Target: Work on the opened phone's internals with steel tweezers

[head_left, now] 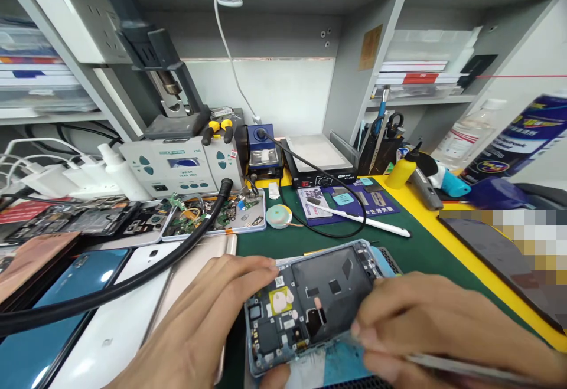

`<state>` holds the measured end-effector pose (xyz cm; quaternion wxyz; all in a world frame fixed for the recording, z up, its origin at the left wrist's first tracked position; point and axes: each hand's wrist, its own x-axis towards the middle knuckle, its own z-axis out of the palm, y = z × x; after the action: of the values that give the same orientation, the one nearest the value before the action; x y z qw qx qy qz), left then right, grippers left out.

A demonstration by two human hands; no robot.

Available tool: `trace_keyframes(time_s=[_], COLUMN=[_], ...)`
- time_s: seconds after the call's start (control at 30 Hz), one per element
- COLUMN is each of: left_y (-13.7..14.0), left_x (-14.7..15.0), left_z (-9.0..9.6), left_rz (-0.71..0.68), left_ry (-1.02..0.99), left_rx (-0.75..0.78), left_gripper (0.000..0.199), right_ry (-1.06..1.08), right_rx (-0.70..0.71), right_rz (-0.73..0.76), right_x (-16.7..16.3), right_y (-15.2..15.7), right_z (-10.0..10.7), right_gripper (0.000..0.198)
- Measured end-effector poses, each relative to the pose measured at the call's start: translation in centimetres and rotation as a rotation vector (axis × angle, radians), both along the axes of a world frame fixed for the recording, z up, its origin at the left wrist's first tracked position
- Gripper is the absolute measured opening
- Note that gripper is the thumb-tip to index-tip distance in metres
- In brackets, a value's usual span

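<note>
Fingers (248,271) of the left hand (199,324) steadied the opened phone (310,306), right hand (438,324) pinched tweezers (465,368), board still inside.

The counter (447,241) is yellow at its right edge, with a green mat (425,253) over its middle. At the left of the frame, phones (80,294) lie side by side on it, a black hose (146,271) draped across them. Behind them sit a tray of circuit parts (212,215) and a grey rework station (181,167). At centre lie a round solder reel (279,216), a white stylus (367,222) and a purple pad (349,200); a yellow bottle (401,172) stands at upper right.
</note>
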<state>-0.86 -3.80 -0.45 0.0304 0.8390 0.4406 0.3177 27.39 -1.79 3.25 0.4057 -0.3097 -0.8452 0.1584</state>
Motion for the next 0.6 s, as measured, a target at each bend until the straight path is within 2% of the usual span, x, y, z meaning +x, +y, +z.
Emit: trace_keyframes(time_s=[0.03, 0.1, 0.13, 0.2, 0.3, 0.33, 0.47, 0.6], left_y=[0.0, 0.0, 0.0, 0.0, 0.3, 0.5, 1.6, 1.8], left_x=[0.3, 0.7, 0.9, 1.2, 1.4, 1.4, 0.8, 0.2], left_z=[-0.2, -0.1, 0.0, 0.4, 1.1, 1.2, 0.8, 0.2], left_rz=[0.020, 0.054, 0.066, 0.080, 0.070, 0.060, 0.032, -0.008], left_ry=[-0.011, -0.019, -0.024, -0.050, -0.169, -0.214, -0.294, -0.292], left_rx=[0.017, 0.038, 0.047, 0.060, 0.034, -0.001, -0.127, -0.101], left_gripper=[0.079, 0.076, 0.074, 0.071, 0.066, 0.061, 0.031, 0.034], right_ry=[0.039, -0.072, -0.097, -0.178, -0.301, -0.326, -0.294, -0.279], right_rx=[0.126, 0.200, 0.217, 0.210, 0.164, 0.145, 0.122, 0.194], right_rz=[0.007, -0.111, -0.091, -0.033, 0.101, 0.115, 0.093, 0.062], right_x=[0.2, 0.7, 0.9, 1.1, 0.8, 0.5, -0.5, -0.6], right_y=[0.3, 1.1, 1.5, 2.1, 2.4, 2.4, 2.1, 1.7], right_z=[0.3, 0.7, 0.8, 0.7, 0.3, 0.3, 0.6, 0.2], right_gripper=[0.009, 0.019, 0.025, 0.031, 0.072, 0.079, 0.072, 0.066])
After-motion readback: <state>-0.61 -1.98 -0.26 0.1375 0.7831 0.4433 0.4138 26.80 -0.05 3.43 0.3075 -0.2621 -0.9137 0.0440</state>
